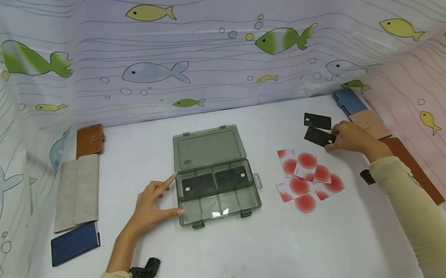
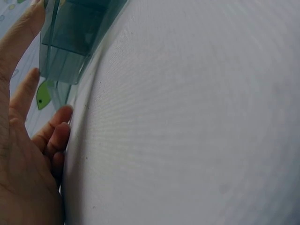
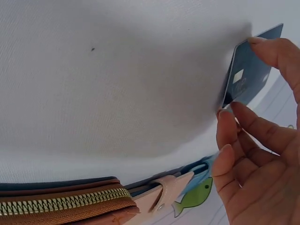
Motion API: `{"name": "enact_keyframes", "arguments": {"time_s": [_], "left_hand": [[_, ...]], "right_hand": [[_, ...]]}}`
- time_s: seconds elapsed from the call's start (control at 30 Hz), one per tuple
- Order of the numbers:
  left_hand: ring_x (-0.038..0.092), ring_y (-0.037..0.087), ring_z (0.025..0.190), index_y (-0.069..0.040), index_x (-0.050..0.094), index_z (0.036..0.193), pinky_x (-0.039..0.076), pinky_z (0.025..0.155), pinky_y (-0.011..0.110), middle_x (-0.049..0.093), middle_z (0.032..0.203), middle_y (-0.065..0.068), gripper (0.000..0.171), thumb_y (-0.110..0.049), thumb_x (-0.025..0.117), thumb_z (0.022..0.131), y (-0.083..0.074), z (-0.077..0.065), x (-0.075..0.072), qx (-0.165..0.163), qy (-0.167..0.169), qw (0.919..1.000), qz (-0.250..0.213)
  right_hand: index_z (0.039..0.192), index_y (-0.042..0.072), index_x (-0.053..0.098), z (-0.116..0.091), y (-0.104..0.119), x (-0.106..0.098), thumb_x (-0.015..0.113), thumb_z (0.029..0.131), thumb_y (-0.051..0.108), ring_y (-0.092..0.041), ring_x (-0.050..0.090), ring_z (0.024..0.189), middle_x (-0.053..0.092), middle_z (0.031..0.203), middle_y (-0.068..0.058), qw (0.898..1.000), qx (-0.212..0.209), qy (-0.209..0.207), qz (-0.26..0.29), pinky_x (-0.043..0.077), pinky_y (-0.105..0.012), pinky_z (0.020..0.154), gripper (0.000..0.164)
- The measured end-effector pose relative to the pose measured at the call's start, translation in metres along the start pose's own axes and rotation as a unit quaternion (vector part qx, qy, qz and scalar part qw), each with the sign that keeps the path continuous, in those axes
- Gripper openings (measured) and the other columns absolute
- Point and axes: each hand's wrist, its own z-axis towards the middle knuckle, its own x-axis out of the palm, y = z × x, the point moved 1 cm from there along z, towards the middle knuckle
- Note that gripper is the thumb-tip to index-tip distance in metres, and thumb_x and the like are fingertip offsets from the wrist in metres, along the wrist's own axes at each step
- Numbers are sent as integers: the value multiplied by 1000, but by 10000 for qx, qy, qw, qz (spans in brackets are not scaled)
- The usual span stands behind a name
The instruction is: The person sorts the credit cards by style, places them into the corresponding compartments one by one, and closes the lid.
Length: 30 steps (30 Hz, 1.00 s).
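A translucent grey-green divided box (image 1: 207, 148) lies with its lid folded back. Two black cards marked VIP, one on the left (image 1: 201, 184) and one on the right (image 1: 229, 180), lie in its rear compartments. My left hand (image 1: 147, 212) touches the box's left side with thumb and index fingertips, the fingers spread. On the right, my right hand (image 1: 350, 139) pinches a black card (image 1: 317, 136) with a chip between thumb and index finger, tilted up in the right wrist view. Just behind it is another black card (image 1: 318, 120). Several red-and-white cards (image 1: 307, 161) overlap on the table nearer to me.
At left lie a brown wallet (image 1: 89, 140), a grey wallet (image 1: 76, 192) and a navy wallet (image 1: 75, 243). Along the right edge are a blue wallet (image 1: 349, 101), a tan one (image 1: 369, 123) and a brown zipped wallet (image 1: 414, 170). Fish-patterned cloth (image 1: 207, 35) walls the white table.
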Motion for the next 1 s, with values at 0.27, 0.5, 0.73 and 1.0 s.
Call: {"name": "enact_keyframes", "arguments": {"time_s": [0.27, 0.5, 0.73, 1.0], "left_hand": [[40, 18, 98, -34, 36, 154, 22, 91, 50, 49, 118, 7, 99, -39, 88, 71, 0, 1, -1, 49, 18, 10000, 54], [40, 18, 97, -34, 36, 154, 22, 91, 49, 50, 119, 7, 98, -40, 88, 71, 0, -1, -1, 29, 37, 10000, 12], [40, 18, 98, -34, 37, 154, 22, 91, 48, 49, 117, 7, 99, -40, 88, 70, -1, 0, -1, 55, 52, 10000, -1], [42, 18, 99, -33, 38, 154, 23, 91, 48, 49, 116, 7, 99, -40, 88, 69, 0, 0, -2, 35, 14, 10000, 46]], "right_hand": [[106, -17, 64, 1, 7, -2, 79, 81, 32, -35, 59, 84, 65, 96, -28, 9992, -102, 69, -387, 51, -54, 83, 57], [112, -14, 63, 2, 8, 2, 78, 79, 37, -31, 56, 84, 63, 97, -23, 9979, -1, 311, -573, 51, -51, 81, 62], [113, -13, 63, -8, 20, -2, 76, 80, 35, -32, 59, 85, 62, 104, -27, 9986, -181, 21, -489, 53, -53, 81, 59], [117, -11, 63, -17, 78, -6, 78, 79, 29, -33, 65, 88, 61, 111, -25, 9953, -887, -350, -160, 56, -49, 75, 58]]}}
